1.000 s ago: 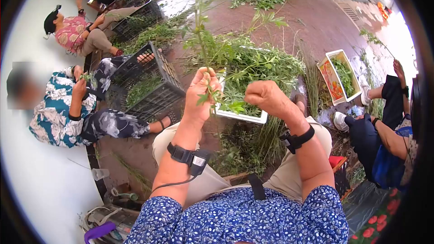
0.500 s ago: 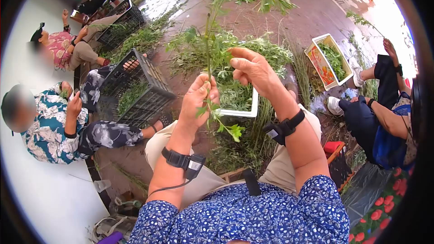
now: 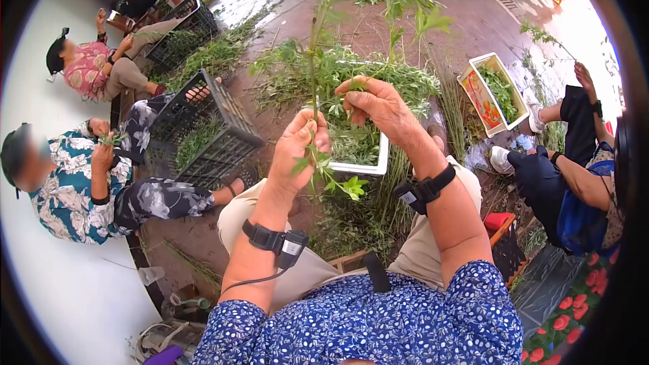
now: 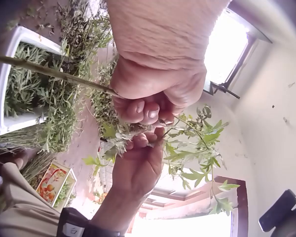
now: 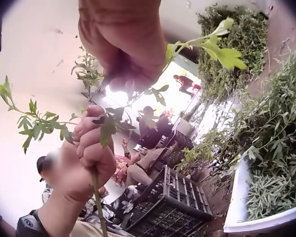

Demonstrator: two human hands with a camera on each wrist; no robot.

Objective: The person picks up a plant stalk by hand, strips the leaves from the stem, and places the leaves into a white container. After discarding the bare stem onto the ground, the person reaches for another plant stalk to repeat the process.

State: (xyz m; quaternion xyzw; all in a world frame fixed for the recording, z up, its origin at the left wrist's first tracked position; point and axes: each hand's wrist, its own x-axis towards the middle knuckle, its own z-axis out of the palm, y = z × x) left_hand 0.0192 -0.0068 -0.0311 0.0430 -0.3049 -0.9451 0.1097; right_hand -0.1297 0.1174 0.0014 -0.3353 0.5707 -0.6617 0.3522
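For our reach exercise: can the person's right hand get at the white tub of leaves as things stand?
Probably yes: the right hand, pinching leaves on the stalk, is over the white tub, with nothing between.

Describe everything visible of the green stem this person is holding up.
The stem is a long, thin, fresh green stalk, held roughly upright. Lobed leaves branch from its top; a leafy sprig hangs below the grip. The left hand grips its lower part in a fist; the right hand pinches its leaves higher up. A white tub of greens lies beneath.
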